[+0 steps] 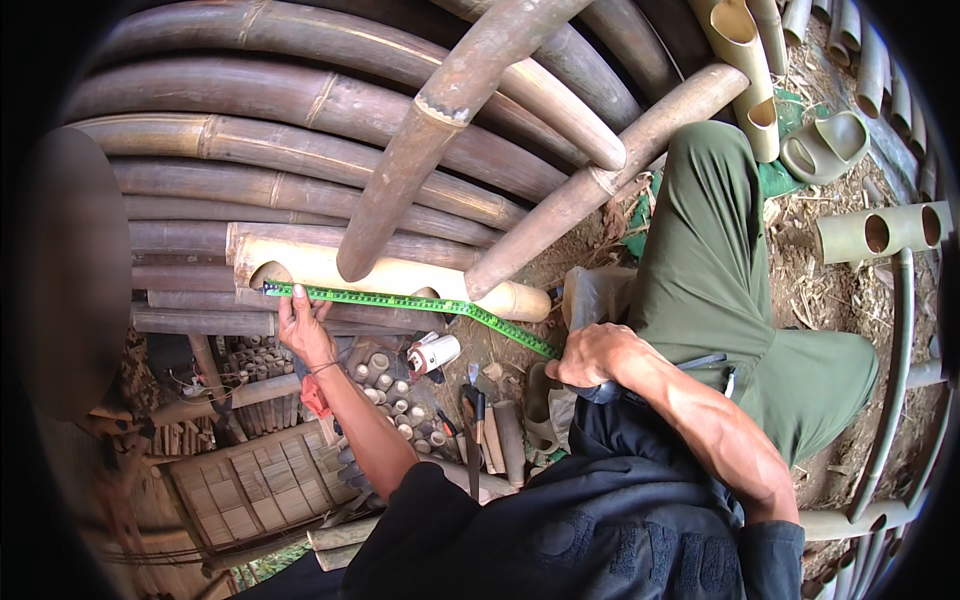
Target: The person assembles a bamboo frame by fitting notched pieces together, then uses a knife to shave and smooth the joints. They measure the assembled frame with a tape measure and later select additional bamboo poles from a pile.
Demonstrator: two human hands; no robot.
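While my left hand (pixel 303 325) pinches the green tape (pixel 375 299) near its tip, by the left end of the pale bamboo (pixel 325 263), my right hand (pixel 605 355) clamps it further along. Tape kinks between: I'd pull taut, keep it parallel, anchor that tip.

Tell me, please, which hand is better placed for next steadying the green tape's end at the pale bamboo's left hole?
Probably the left hand: it pinches the green tape near one end, beside the hole. The right hand grips the tape's other visible end, far from there.
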